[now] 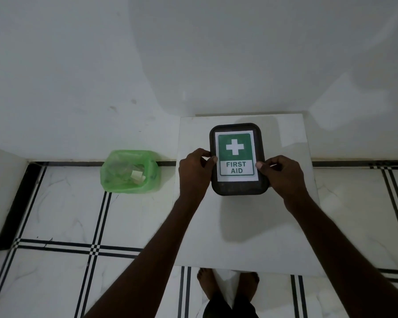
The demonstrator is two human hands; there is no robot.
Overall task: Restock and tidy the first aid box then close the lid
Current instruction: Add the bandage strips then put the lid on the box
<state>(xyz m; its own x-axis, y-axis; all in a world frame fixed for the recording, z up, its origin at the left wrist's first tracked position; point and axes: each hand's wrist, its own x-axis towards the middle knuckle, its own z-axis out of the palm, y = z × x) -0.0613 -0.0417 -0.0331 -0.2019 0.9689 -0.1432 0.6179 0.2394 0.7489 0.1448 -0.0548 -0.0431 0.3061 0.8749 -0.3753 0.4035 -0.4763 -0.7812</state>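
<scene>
The first aid box (pixel 239 190) is a dark rounded container standing on a white table top (pixel 246 237). Its lid is on and carries a white label with a green cross sign reading FIRST AID. My left hand (pixel 194 172) holds the box's left edge, thumb resting on the lid. My right hand (pixel 283 174) grips the right edge the same way. The inside of the box is hidden by the lid.
A translucent green bin (pixel 130 172) holding scraps of paper and wrappers stands on the tiled floor left of the table, against the white wall. My bare feet (pixel 228 285) show below the table's near edge. A white ledge juts in at far left.
</scene>
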